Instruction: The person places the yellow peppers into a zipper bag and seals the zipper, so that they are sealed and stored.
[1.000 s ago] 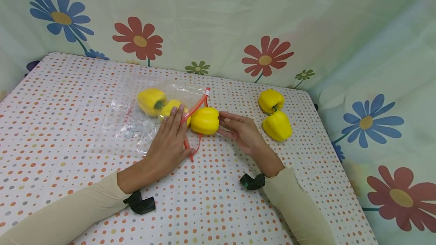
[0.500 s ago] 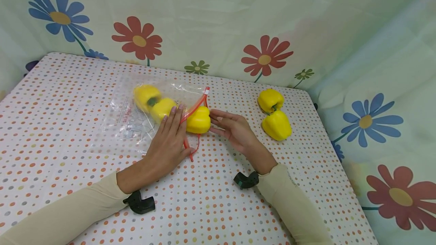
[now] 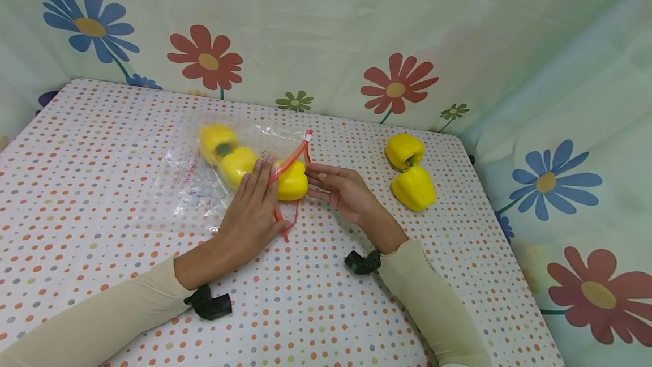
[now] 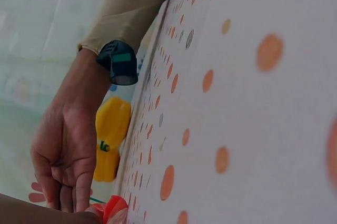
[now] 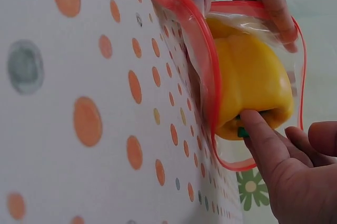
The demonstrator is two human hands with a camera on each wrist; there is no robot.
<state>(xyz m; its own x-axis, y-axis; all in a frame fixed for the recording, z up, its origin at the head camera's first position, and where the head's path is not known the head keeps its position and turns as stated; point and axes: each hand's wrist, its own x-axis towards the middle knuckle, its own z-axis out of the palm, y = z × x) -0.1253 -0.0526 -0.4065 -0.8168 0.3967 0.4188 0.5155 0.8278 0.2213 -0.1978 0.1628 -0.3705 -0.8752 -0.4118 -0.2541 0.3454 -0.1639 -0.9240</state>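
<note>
Here, left hand [image 3: 249,214]: we lay it across the clear zip bag [image 3: 173,186], its fingers straight and close together; this seems meant to steady the plastic against sliding.
Right hand [image 3: 348,191]: we hold its fingers extended, tips against the stem end of a yellow bell pepper [image 5: 253,71]; they grasp nothing, probably because straight fingers push more easily at a narrow mouth.
Bag mouth: its red zip edge [image 5: 216,84] gapes, and we judge that the pepper's bulk props the lips apart.
Pepper at the mouth: it lies between those lips, its green stem [image 5: 242,132] facing out, which gives our fingers a hollow to press.
Inside: we see a far pepper [image 3: 216,140] deep in the bag and a middle pepper [image 3: 236,166] beside it, perhaps set there to leave room.
Loose pair: a back pepper [image 3: 404,150] and a front pepper [image 3: 414,187] rest on the dotted surface [image 3: 285,310], beyond our right hand, likely for easy reach.
</note>
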